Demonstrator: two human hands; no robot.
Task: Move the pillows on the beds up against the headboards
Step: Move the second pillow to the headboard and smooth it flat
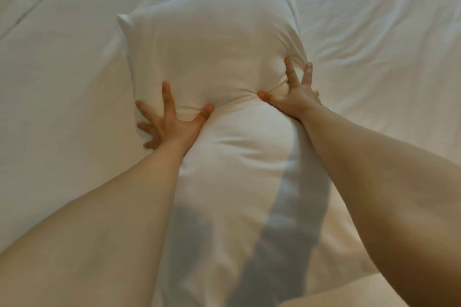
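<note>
A long white pillow runs lengthwise away from me over the white bed sheet. My left hand presses into its left side with fingers spread and the thumb dug into the fabric. My right hand grips its right side the same way, thumb and fingers pinching the cover. The pillow is squeezed narrow between the two hands, bulging above and below them. No headboard is in view.
Wrinkled white sheet surrounds the pillow on all sides. A dark seam or gap shows at the far left. My forearms cast a grey shadow across the pillow's near half.
</note>
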